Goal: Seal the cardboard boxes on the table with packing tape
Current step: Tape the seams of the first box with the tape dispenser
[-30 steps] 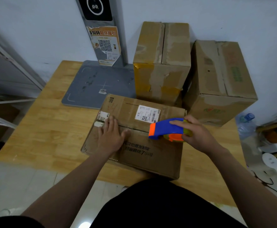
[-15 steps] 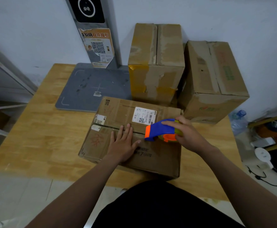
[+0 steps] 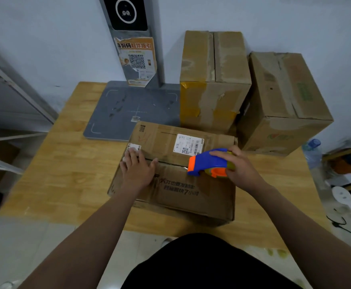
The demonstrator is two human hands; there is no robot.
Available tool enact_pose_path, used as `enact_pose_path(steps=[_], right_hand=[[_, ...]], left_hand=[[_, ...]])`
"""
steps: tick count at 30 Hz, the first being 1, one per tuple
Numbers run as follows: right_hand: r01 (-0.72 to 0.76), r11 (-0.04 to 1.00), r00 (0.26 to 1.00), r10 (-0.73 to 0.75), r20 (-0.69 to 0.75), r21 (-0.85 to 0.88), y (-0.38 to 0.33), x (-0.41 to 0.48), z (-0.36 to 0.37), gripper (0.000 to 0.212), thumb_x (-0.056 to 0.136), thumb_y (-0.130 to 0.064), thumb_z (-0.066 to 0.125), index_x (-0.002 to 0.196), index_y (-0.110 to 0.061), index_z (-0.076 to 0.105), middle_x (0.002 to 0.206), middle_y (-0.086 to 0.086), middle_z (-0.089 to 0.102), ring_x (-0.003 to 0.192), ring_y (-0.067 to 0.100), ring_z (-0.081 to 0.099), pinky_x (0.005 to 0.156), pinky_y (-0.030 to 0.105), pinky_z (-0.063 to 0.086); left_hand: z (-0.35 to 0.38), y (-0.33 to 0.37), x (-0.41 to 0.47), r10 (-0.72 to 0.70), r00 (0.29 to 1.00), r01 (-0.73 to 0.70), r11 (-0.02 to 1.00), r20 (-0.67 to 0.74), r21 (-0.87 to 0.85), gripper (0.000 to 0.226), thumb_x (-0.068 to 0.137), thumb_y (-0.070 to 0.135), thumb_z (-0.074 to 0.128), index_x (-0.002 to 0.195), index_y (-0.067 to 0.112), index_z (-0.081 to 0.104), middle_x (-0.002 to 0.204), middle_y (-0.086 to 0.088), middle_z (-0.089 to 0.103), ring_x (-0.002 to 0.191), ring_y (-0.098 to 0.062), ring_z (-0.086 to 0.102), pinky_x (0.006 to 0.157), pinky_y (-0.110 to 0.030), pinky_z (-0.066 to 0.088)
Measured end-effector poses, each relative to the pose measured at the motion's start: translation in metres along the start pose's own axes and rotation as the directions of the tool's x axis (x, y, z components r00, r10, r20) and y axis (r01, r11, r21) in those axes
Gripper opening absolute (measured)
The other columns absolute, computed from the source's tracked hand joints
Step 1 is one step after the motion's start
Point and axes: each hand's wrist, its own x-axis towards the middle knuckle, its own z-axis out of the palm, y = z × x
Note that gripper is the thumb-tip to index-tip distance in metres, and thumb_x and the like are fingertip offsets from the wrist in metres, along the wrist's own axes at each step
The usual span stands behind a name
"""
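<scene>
At the far left of the table (image 3: 66, 163), a grey weighing platform (image 3: 133, 109) lies flat by the far edge, with a grey post (image 3: 137, 59) that carries a QR-code sticker rising behind it.

Next comes the flat box (image 3: 170, 195), which sits at the near edge, about midway along it. Its flaps are folded down and meet in a seam running left to right, so what it holds is hidden. The left hand (image 3: 138, 170) lies flat on the lid, fingers straight and spread over the left end of that seam, pressing the flaps down. A white shipping label (image 3: 188, 143) is stuck to the far flap.

Further right, the right hand (image 3: 241, 170) grips a blue and orange tape dispenser (image 3: 207, 162), its nose touching the seam toward the right end of the lid.

Behind, at the far edge, a tall box (image 3: 214, 80) stands closed, with yellowish tape patches on its front. Just beside it, at the far right corner, a third box (image 3: 282, 101) is also closed. The contents of both are hidden.

A water bottle (image 3: 313, 151) stands beyond the right edge.
</scene>
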Motion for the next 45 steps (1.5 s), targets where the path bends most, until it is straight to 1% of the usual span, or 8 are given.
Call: enact_pose_path(steps=[7, 13, 17, 23, 31, 38, 41, 45], right_hand=[[0.006, 1.0, 1.0, -0.006, -0.014, -0.007, -0.01, 0.011, 0.015, 0.065, 0.092, -0.002, 0.063, 0.138, -0.047, 0.053, 0.134, 0.0, 0.039, 0.123, 0.015, 0.038, 0.095, 0.026, 0.039], [0.021, 1.0, 1.0, -0.021, 0.001, -0.006, -0.01, 0.007, 0.0, 0.069, 0.087, 0.005, 0.065, 0.139, -0.04, 0.057, 0.12, -0.009, 0.039, 0.107, 0.006, 0.041, 0.079, 0.004, 0.034], [0.022, 1.0, 0.998, -0.023, 0.065, 0.013, -0.002, 0.007, -0.023, 0.076, 0.085, 0.005, 0.068, 0.14, -0.045, 0.053, 0.118, -0.003, 0.04, 0.106, 0.013, 0.046, 0.075, 0.009, 0.038], [0.126, 0.991, 0.984, -0.121, 0.128, -0.038, 0.008, 0.0, -0.041, 0.076, 0.089, -0.012, 0.073, 0.14, -0.058, 0.04, 0.118, -0.009, 0.036, 0.104, 0.006, 0.042, 0.077, 0.011, 0.039], [0.133, 0.991, 0.988, -0.132, 0.073, -0.004, 0.06, -0.024, -0.071, 0.094, 0.079, 0.005, 0.075, 0.137, -0.061, 0.042, 0.12, -0.005, 0.041, 0.111, 0.016, 0.047, 0.091, 0.027, 0.039], [0.203, 0.978, 0.973, -0.196, 0.119, -0.05, 0.071, -0.029, -0.059, 0.081, 0.09, -0.006, 0.072, 0.138, -0.062, 0.036, 0.117, -0.002, 0.04, 0.107, 0.018, 0.045, 0.088, 0.028, 0.038], [0.212, 0.976, 0.972, -0.204, 0.117, -0.052, 0.073, -0.028, -0.057, 0.087, 0.09, -0.006, 0.071, 0.137, -0.069, 0.033, 0.115, -0.004, 0.037, 0.105, 0.016, 0.042, 0.086, 0.027, 0.035], [0.21, 0.977, 0.971, -0.203, 0.13, -0.041, 0.076, -0.026, -0.057, 0.09, 0.091, -0.006, 0.07, 0.134, -0.075, 0.031, 0.114, -0.003, 0.037, 0.105, 0.018, 0.043, 0.085, 0.031, 0.04]], left_hand=[[-0.003, 0.009, 0.003, -0.071, 0.997, 0.07, 0.997, 0.037, 0.01, 0.095, 0.099, 0.071, 0.027, 0.161, 0.005, -0.002, 0.164, -0.032, -0.017, 0.152, -0.046, -0.019, 0.124, -0.059, -0.005], [-0.007, 0.015, 0.011, -0.126, 0.986, 0.133, 0.989, 0.11, -0.059, 0.095, 0.099, 0.072, 0.027, 0.162, 0.01, -0.007, 0.163, -0.03, -0.023, 0.151, -0.049, -0.021, 0.123, -0.061, -0.007], [-0.01, 0.021, 0.013, -0.184, 0.972, 0.204, 0.97, 0.146, -0.136, 0.093, 0.099, 0.073, 0.024, 0.162, 0.015, -0.01, 0.163, -0.025, -0.03, 0.15, -0.045, -0.027, 0.122, -0.06, -0.013], [-0.009, 0.028, 0.019, -0.278, 0.948, 0.302, 0.94, 0.154, -0.16, 0.091, 0.1, 0.071, 0.027, 0.163, 0.017, -0.011, 0.163, -0.02, -0.031, 0.151, -0.04, -0.028, 0.121, -0.059, -0.014], [-0.009, 0.027, 0.017, -0.259, 0.959, 0.274, 0.951, 0.116, -0.144, 0.09, 0.099, 0.073, 0.024, 0.163, 0.016, -0.001, 0.166, -0.024, -0.022, 0.153, -0.041, -0.021, 0.121, -0.06, -0.009], [-0.011, 0.012, 0.008, -0.109, 0.99, 0.116, 0.99, 0.089, -0.08, 0.076, 0.105, 0.061, 0.022, 0.164, 0.017, 0.005, 0.171, -0.01, -0.013, 0.156, -0.032, -0.014, 0.123, -0.062, -0.004], [0.002, 0.032, -0.014, 0.096, 0.989, -0.093, 0.995, 0.116, -0.031, 0.069, 0.107, 0.056, 0.021, 0.162, 0.016, 0.01, 0.172, -0.003, -0.012, 0.157, -0.027, -0.012, 0.124, -0.061, -0.002], [0.02, 0.092, -0.054, 0.348, 0.907, -0.36, 0.933, 0.239, 0.008, 0.067, 0.109, 0.052, 0.021, 0.164, 0.018, 0.004, 0.17, 0.001, -0.016, 0.156, -0.021, -0.015, 0.123, -0.057, -0.008]])
